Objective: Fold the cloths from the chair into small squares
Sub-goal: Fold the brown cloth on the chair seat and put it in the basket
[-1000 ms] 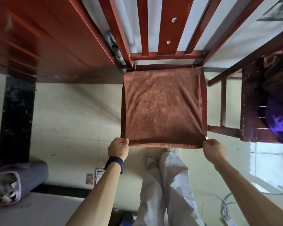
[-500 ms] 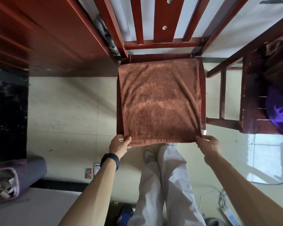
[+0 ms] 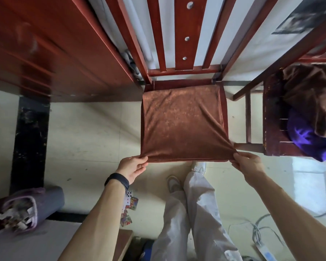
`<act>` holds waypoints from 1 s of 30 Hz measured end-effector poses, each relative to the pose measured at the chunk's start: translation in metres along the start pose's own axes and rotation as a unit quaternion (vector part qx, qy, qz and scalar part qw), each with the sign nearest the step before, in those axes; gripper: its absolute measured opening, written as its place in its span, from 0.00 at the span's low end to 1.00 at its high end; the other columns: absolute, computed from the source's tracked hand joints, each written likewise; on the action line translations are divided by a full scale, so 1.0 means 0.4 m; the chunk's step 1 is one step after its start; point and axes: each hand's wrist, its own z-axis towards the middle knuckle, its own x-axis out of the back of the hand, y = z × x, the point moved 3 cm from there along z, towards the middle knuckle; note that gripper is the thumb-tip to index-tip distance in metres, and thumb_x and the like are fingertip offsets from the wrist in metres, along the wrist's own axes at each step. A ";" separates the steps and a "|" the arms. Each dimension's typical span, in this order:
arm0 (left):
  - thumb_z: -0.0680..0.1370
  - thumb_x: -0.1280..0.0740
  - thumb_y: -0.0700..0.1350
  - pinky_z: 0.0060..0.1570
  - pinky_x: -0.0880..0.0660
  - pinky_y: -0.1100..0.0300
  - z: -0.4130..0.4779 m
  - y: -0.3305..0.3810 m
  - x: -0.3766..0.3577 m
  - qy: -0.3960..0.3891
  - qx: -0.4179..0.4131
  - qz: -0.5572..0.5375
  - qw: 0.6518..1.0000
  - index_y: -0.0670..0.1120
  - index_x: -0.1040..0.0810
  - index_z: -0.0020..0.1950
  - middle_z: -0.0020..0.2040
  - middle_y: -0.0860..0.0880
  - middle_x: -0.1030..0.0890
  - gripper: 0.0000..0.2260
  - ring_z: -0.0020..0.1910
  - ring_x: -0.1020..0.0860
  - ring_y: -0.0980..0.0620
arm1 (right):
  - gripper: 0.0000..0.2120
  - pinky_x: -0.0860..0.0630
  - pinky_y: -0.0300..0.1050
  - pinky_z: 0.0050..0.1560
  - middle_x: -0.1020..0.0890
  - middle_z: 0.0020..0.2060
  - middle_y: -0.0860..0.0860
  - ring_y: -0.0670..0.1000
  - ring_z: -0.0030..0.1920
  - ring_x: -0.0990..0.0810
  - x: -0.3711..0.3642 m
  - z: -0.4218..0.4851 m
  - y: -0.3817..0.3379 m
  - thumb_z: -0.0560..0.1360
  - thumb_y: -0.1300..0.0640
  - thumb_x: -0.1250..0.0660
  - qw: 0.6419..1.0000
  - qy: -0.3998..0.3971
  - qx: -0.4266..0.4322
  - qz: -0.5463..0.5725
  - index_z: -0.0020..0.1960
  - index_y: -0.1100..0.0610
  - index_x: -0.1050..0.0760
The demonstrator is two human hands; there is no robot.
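Head view: both hands (image 3: 133, 167) (image 3: 247, 165) on brown cloth (image 3: 181, 121).

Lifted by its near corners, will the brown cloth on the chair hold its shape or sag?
Likely sags: the brown cloth puckers into creases toward the right hand. Probably light: the left hand holds its corner by fingertips alone.
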 end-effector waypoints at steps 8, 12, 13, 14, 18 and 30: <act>0.76 0.33 0.29 0.45 0.21 0.61 -0.334 0.161 0.023 -0.031 -0.052 -0.059 0.996 0.44 0.26 0.49 0.43 0.45 0.20 0.10 0.41 0.21 0.52 | 0.07 0.21 0.35 0.30 0.19 0.40 0.59 0.48 0.27 0.19 0.124 -0.299 -0.235 0.76 0.67 0.31 0.994 -0.007 0.112 -0.015 0.53 0.63 0.23; 0.76 0.35 0.28 0.52 0.24 0.59 -0.486 0.222 0.022 -0.050 -0.122 0.052 0.990 0.42 0.20 0.56 0.43 0.45 0.20 0.13 0.40 0.23 0.51 | 0.04 0.19 0.67 0.48 0.21 0.32 0.56 0.55 0.34 0.22 0.176 -0.439 -0.315 0.76 0.64 0.31 0.987 -0.039 0.155 -0.028 0.48 0.58 0.19; 0.76 0.35 0.29 0.50 0.25 0.60 -0.518 0.239 0.023 -0.049 -0.142 0.092 0.984 0.41 0.18 0.57 0.41 0.46 0.20 0.13 0.39 0.24 0.51 | 0.05 0.20 0.71 0.46 0.22 0.32 0.55 0.55 0.36 0.23 0.185 -0.479 -0.338 0.77 0.63 0.32 0.984 -0.056 0.166 -0.022 0.48 0.56 0.17; 0.76 0.34 0.31 0.48 0.26 0.61 -0.550 0.256 0.026 -0.048 -0.166 0.133 0.976 0.41 0.17 0.58 0.40 0.46 0.20 0.13 0.38 0.24 0.51 | 0.05 0.19 0.70 0.41 0.21 0.35 0.54 0.53 0.38 0.23 0.195 -0.517 -0.359 0.77 0.62 0.32 0.981 -0.069 0.182 -0.018 0.49 0.56 0.17; 0.71 0.24 0.38 0.53 0.26 0.61 -0.656 0.326 0.041 -0.046 -0.293 0.306 0.905 0.45 0.16 0.57 0.47 0.49 0.15 0.15 0.47 0.20 0.52 | 0.13 0.25 0.32 0.31 0.16 0.46 0.49 0.49 0.47 0.18 0.241 -0.632 -0.433 0.71 0.60 0.25 0.935 -0.056 0.316 -0.148 0.54 0.48 0.19; 0.77 0.36 0.51 0.34 0.24 0.56 -0.752 0.425 0.056 0.205 -0.689 0.585 0.376 0.46 0.15 0.40 0.38 0.50 0.20 0.14 0.40 0.22 0.47 | 0.18 0.22 0.46 0.28 0.21 0.41 0.56 0.58 0.39 0.21 0.259 -0.706 -0.479 0.64 0.75 0.26 0.547 0.117 0.691 -0.458 0.52 0.64 0.19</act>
